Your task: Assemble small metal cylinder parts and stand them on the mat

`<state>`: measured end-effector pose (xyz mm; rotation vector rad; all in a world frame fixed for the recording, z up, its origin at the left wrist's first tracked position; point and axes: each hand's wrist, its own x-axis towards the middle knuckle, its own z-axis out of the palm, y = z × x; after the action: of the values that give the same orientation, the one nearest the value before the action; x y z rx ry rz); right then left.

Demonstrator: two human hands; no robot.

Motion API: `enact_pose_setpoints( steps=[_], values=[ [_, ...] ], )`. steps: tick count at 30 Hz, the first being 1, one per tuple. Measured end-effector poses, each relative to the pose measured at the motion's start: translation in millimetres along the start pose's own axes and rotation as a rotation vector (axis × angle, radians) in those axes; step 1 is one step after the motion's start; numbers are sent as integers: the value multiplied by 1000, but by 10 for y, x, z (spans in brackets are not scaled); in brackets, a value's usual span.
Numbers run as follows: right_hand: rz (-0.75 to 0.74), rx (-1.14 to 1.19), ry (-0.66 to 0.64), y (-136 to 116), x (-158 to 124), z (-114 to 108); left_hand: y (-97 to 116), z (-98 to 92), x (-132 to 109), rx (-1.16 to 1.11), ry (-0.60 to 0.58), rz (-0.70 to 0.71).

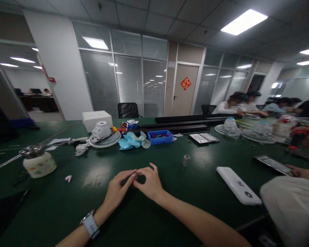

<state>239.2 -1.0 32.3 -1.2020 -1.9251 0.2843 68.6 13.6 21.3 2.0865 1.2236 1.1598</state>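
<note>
Above the green table, my left hand (118, 185) and my right hand (150, 183) meet at the fingertips. Between them is a small round, greyish object (135, 176), pinched by thumb and fingers from both sides. Its kind is too small to make out, and the fingers cover part of it. One finger of the right hand sticks up, away from the pinch. To the right of the hands, apart from them, a small metal cylinder (186, 161) stands upright on the table.
White phone-like device (238, 185) lies right, near a person's sleeve (290, 199). Behind the hands are a blue tray (160, 140), light-blue fan blades (130, 141), a fan part (103, 135) and a white box (96, 118). A patterned jar (39, 165) stands left.
</note>
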Motion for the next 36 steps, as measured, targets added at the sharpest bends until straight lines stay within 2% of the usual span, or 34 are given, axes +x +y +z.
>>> enact_pose_setpoints(
  steps=[5, 9, 12, 15, 16, 20, 25, 28, 30, 36],
  values=[
    [93, 85, -36, 58, -19, 22, 61, 0, 52, -16, -35, -100],
    [99, 87, -51, 48, -19, 30, 135, -47, 113, -24, -35, -108],
    [110, 94, -51, 32, -17, 29, 114, -151, 140, -23, 58, -91],
    [117, 99, -53, 38, -16, 25, -50, -300, 110, 39, 131, -54],
    [116, 97, -55, 46, -16, 26, -132, -341, 88, 73, 104, -55],
    [94, 72, -67, 84, -27, 43, -435, -393, 11, 196, -132, -123],
    [12, -43, -54, 70, -15, 37, -523, -343, 10, 242, -160, -114],
    [-108, -210, -35, 134, 56, -79, -519, -341, 17, 262, -163, -117],
    [-118, -356, 3, 277, 121, -232, -530, -346, 19, 273, -168, -106],
    [179, -837, 203, 1029, 254, -856, -596, -348, 29, 282, -182, -92]
  ],
)
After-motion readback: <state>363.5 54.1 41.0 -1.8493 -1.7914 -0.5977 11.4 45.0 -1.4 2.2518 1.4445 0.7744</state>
